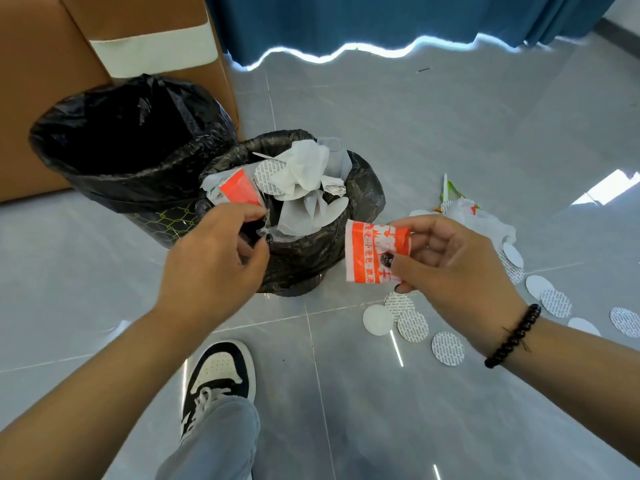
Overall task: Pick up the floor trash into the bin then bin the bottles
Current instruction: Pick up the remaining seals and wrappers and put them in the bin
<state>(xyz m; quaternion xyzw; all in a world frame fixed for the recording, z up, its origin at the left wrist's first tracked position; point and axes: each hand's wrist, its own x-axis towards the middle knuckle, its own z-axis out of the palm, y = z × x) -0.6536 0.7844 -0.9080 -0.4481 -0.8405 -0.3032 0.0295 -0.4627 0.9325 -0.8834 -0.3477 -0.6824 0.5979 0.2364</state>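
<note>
A small bin (360,202) lined with a black bag stands on the floor, heaped with white paper and plastic. My left hand (214,258) hovers at its near rim, fingers curled around a clear bit of plastic wrapper beside an orange packet (239,190) lying in the bin. My right hand (450,261) pinches a second orange-and-white packet (370,254) just right of the bin. Several round white seal discs (412,325) lie on the tiles at the right, along with a crumpled plastic bag (481,220). No bottles are in view.
A larger bin (114,150) with an empty black liner leans behind the small one on the left. A brown cardboard box (45,64) stands at the back left, a blue curtain (381,22) along the far wall. My shoe (218,379) is below the bins.
</note>
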